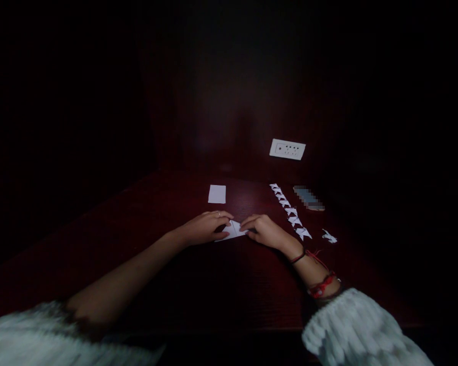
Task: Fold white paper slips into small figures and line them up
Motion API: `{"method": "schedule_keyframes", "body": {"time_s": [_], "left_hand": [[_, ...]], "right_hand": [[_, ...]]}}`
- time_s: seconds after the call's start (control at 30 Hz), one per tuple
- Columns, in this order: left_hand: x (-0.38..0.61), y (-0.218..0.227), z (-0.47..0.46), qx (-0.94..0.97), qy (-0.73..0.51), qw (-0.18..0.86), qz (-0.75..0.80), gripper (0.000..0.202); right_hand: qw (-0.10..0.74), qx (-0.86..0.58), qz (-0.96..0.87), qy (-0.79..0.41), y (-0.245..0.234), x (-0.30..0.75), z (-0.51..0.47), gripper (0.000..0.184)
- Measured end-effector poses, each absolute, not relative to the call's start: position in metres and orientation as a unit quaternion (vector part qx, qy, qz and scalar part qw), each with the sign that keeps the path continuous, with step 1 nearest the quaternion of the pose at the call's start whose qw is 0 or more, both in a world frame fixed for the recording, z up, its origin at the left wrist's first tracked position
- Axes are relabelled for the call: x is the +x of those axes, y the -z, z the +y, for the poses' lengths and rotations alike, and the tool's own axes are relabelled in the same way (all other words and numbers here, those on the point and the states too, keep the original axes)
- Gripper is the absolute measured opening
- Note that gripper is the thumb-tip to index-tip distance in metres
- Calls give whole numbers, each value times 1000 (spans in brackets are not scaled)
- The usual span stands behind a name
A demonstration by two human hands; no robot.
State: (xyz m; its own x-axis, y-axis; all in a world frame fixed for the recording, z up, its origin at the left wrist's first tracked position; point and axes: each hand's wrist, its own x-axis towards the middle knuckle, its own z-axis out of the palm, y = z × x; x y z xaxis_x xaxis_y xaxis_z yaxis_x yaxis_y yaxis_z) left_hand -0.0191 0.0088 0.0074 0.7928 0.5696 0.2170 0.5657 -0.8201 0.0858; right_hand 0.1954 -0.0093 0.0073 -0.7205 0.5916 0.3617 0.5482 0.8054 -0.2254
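Observation:
A white sheet of folded paper (234, 230) lies on the dark red table, shaped roughly like a triangle with a crease down its middle. My left hand (208, 227) holds its left side, thumb on the near edge and fingers along the far edge, with a ring on one finger. On the right side, my right hand (265, 230) presses the paper with bent fingers and thumb. The fingertips of both hands cover parts of the paper, so its outer corners are partly hidden.
A flat white paper stack or sheet (217, 194) lies beyond my left hand. Several small folded paper pieces (290, 209) form a slanting row at right. Near them are a phone (309, 198) and a separate folded paper piece (330, 236). A socket panel (287, 149) is on the back wall.

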Motion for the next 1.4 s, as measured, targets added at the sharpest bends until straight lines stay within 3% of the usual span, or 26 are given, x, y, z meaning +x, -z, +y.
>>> {"method": "schedule_keyframes", "body": {"time_s": [0.23,0.73,1.17,1.4], "left_hand": [[-17,-9,8,950,-119,23,289,36],[-17,-3,10,947,-86,-23,307,34],[-23,5,13,917,-83,-27,390,53],[-20,2,10,930,-82,-6,357,47]], "right_hand": [[197,-283,-938,-35,-7,197,-10,26],[182,-257,-949,-16,-6,199,-9,29],[195,-278,-940,-36,-6,199,-10,29],[175,-247,-953,-27,-9,201,-11,28]]}}
